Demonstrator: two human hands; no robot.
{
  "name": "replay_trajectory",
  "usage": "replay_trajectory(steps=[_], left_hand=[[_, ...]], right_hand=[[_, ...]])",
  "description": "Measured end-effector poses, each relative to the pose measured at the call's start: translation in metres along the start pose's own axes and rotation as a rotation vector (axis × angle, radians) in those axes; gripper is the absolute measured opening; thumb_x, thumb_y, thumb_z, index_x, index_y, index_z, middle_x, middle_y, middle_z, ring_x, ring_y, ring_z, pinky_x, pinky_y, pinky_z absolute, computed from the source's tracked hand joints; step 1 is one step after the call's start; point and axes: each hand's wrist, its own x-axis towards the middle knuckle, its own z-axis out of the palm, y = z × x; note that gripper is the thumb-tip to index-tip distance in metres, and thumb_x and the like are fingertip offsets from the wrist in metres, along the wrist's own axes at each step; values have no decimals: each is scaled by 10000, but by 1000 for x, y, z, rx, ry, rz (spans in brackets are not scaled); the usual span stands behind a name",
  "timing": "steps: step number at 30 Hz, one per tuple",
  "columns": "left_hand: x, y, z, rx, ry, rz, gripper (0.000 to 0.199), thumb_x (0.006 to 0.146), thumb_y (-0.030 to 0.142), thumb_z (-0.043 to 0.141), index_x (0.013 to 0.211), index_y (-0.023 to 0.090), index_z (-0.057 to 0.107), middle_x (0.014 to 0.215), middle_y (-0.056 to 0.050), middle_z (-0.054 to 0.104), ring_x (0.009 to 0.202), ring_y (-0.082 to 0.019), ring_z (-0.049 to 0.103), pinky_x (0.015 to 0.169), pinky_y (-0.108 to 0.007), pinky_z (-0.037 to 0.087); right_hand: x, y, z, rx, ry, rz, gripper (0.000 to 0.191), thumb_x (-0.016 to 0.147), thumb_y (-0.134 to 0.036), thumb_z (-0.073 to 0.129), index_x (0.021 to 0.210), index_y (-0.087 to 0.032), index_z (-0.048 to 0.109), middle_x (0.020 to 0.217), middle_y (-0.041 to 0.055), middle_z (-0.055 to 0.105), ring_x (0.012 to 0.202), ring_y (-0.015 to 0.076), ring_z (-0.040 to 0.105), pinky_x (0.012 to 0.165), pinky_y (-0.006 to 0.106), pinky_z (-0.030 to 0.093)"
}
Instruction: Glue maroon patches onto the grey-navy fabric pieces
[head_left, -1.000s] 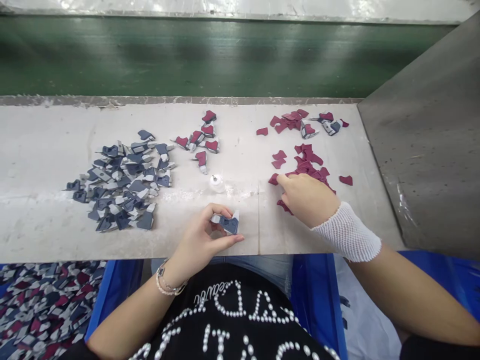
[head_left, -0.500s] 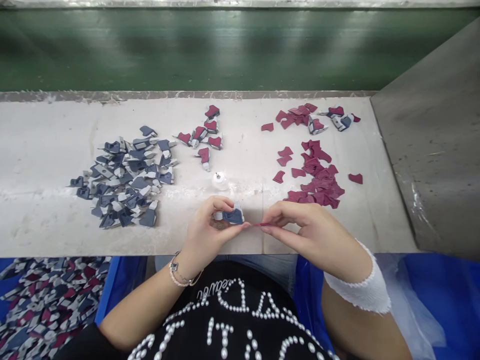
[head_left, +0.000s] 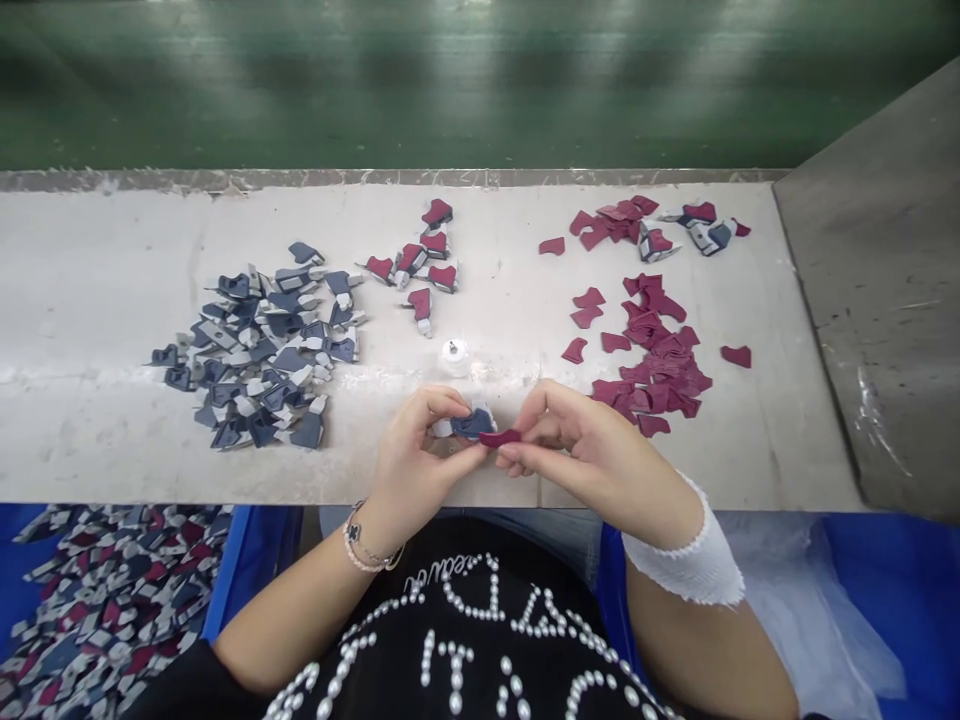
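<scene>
The left hand (head_left: 417, 447) pinches a navy-and-grey fabric piece (head_left: 472, 424) between narrowly closed fingertips, its long axis running roughly sideways. The right hand (head_left: 592, 450) holds a small maroon piece (head_left: 499, 438) in narrow fingers; it lies level, its left end touching the navy piece's lower edge. On the white bench (head_left: 97, 300), a loose navy pile (head_left: 259, 345) sits at ten o'clock and a maroon pile (head_left: 652, 365) at two o'clock. A blue crate (head_left: 255, 560) at seven o'clock holds jumbled navy, grey and maroon pieces (head_left: 112, 610).
</scene>
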Motion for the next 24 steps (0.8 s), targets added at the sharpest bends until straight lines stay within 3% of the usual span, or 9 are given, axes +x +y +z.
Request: replay_trajectory(steps=[9, 17, 24], left_hand=[[-4, 2, -1, 7, -20, 44, 304, 769, 151, 800, 979, 232, 595, 1055, -48, 602, 1016, -210, 644, 833, -373, 587], [-4, 2, -2, 55, 5, 107, 315, 782, 181, 801, 1032, 229, 615, 1076, -57, 622, 1060, -212, 626, 847, -367, 583], [-3, 1, -3, 97, -2, 162, 299, 797, 166, 790, 1040, 217, 623, 1055, -47, 632, 1030, -191, 630, 879, -365, 563]], right_hand=[[10, 2, 3, -118, 148, -40, 188, 886, -334, 709, 781, -200, 629, 752, -21, 689, 680, 130, 631, 612, 252, 481], [13, 5, 7, -66, 176, -4, 225, 878, -378, 709, 778, -206, 604, 761, -12, 691, 695, 156, 617, 624, 283, 481], [10, -1, 10, -118, 223, -46, 208, 887, -345, 707, 757, -211, 615, 735, -32, 676, 664, 125, 601, 605, 251, 466]])
